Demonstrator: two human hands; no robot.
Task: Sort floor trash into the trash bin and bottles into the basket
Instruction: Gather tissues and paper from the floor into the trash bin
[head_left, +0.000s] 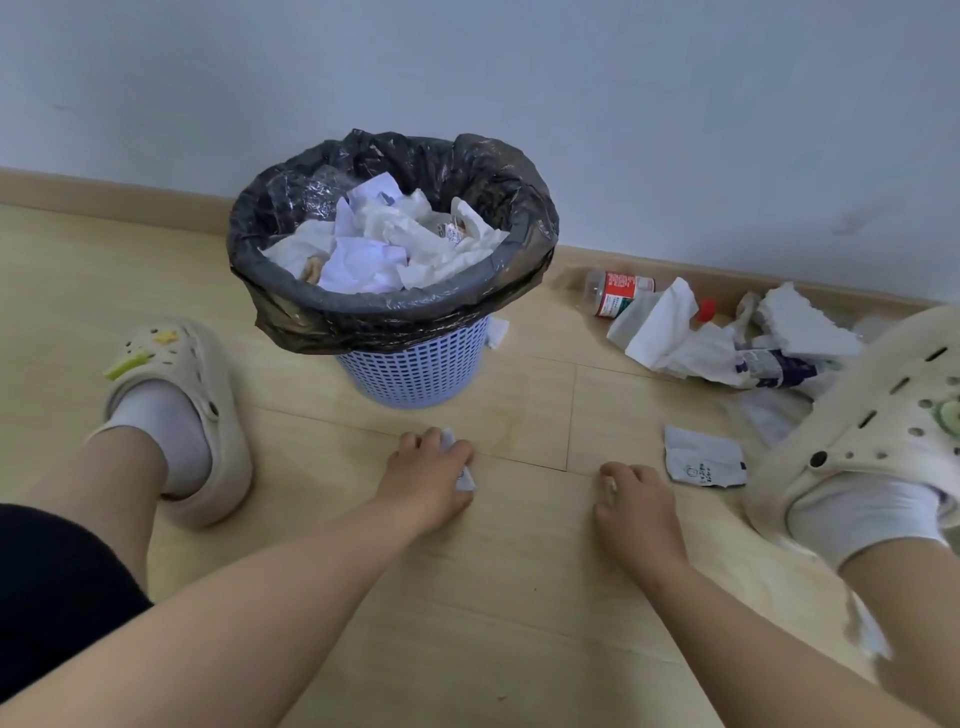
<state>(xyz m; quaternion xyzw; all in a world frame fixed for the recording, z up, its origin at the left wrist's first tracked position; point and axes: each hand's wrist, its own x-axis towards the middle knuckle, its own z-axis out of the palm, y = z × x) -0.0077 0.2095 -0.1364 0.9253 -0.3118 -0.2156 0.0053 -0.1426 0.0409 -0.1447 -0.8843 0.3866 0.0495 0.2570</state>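
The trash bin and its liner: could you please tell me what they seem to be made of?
The trash bin looks like matte lavender moulded plastic, given its regular lattice holes. Its liner seems thin black plastic film: glossy, crinkled.

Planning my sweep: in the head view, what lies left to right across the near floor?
From the left: left slipper → left hand gripping a paper scrap → right hand → torn wrapper → right slipper.

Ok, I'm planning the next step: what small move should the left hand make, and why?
Probably lift the white paper scrap into the trash bin: the left hand grips it on the floor, and the bin stands open just ahead.
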